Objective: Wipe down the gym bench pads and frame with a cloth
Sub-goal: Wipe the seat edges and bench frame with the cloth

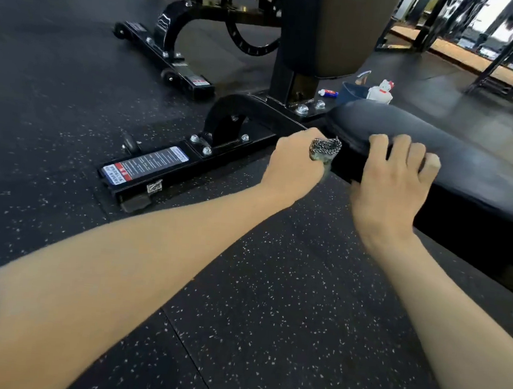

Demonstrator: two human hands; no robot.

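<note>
We count two hands, one cloth, two bench pads and two base rails.

The left hand [294, 166] is closed in a fist round the cloth [325, 149]. The cloth is a black-and-white patterned wad that protrudes from the thumb side of the fist. It sits at the end of the seat pad [454, 154], close to the black frame [281, 79]. We cannot tell whether it touches the pad.

The right hand [394, 180] lies just right of the left hand and apart from it. Its fingers curl over the top edge of the seat pad and grip it. The seat pad extends rightward from both hands. The back pad [347, 32] stands upright beyond the hands.

The near base rail [237, 146] lies on the floor left of the left hand and carries one warning label [145, 165]. The second base rail [156, 46], belonging to another bench, lies farther beyond and to the left.

Three small items stand beyond the right hand:
- one blue container [350, 92]
- one tube [327, 92]
- one white cat-shaped bottle [380, 92]

The speckled rubber floor [271, 303] lies beneath both forearms.
</note>
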